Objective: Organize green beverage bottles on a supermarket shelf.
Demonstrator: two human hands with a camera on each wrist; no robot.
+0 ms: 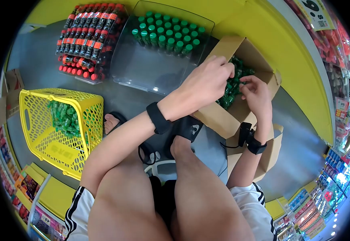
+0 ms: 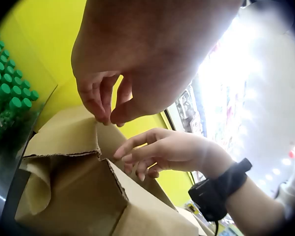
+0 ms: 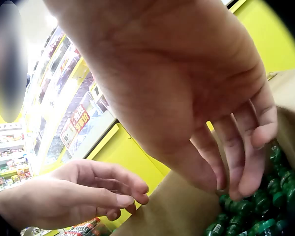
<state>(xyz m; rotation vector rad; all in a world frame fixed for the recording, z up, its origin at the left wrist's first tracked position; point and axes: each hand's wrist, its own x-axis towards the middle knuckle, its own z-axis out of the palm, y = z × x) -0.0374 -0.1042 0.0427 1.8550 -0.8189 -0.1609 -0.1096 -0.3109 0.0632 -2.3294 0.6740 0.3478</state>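
An open cardboard box point(image 1: 219, 118) stands on the floor in front of me, with many small green bottles point(image 3: 253, 209) lying loose inside. Over its left side my left hand point(image 1: 207, 80) is held with loosely bent fingers; the left wrist view shows thumb and fingertips close together and no object between them. My right hand point(image 1: 257, 96) hovers above the opposite part of the box, fingers relaxed and slightly curved. In the right wrist view its fingertips hang just over the green bottles, and nothing is in the palm. The two hands face each other, apart.
Left of the box, a clear tray point(image 1: 137, 78) holds rows of upright green-capped bottles point(image 1: 171, 42). Beside it are stacked red-capped dark bottles point(image 1: 86, 36). A yellow basket point(image 1: 62, 158) holds more green bottles point(image 1: 64, 116). Yellow shelf fronts point(image 1: 299, 80) border the floor.
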